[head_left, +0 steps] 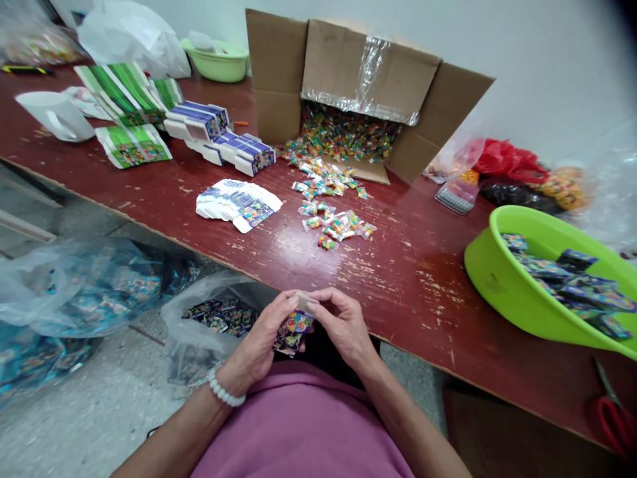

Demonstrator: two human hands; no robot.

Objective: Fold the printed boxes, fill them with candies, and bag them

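My left hand and my right hand meet just below the table's front edge, both closed on a small colourful printed carton. The fingertips of both hands pinch its top end together. A white bead bracelet sits on my left wrist. On the table ahead lie several small clear candy packets and a fanned stack of flat printed cartons.
An open cardboard box on its side spills candy packets. A green basin at right holds dark filled cartons. A clear bag of cartons sits below my left hand. Red scissors lie at the far right. Stacks of flat cartons stand at back left.
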